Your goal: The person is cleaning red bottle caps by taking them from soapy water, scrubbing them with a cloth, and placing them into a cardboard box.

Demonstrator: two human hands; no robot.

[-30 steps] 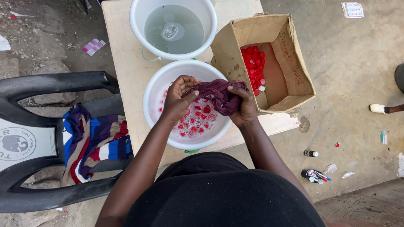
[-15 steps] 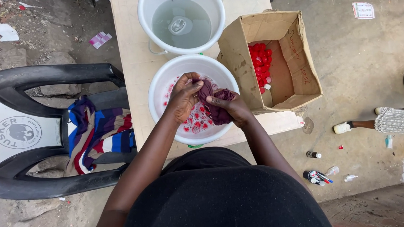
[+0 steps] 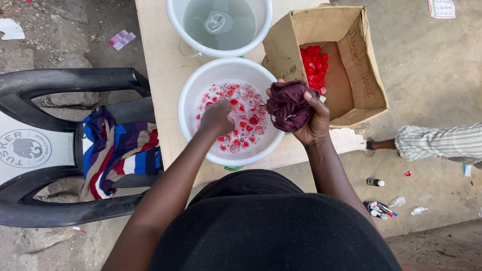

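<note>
Gripping a bunched maroon cloth (image 3: 288, 104), the right hand (image 3: 310, 120) was held with fingers curled tight around it, over the right rim of the white basin (image 3: 190, 108) near the table's (image 3: 162, 73) front edge. The left hand (image 3: 216, 119) was dipped among red caps (image 3: 240, 121) in suds; its finger state could not be told.

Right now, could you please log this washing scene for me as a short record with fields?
Left hand: left hand dipped among small red plastic caps in the soapy white plastic basin
Right hand: right hand gripping a bunched dark purple cloth over the basin's right rim
Behind the basin: white plastic bucket of clear water
Right of the basin: open cardboard box holding more red caps
Support: pale wooden table
</note>
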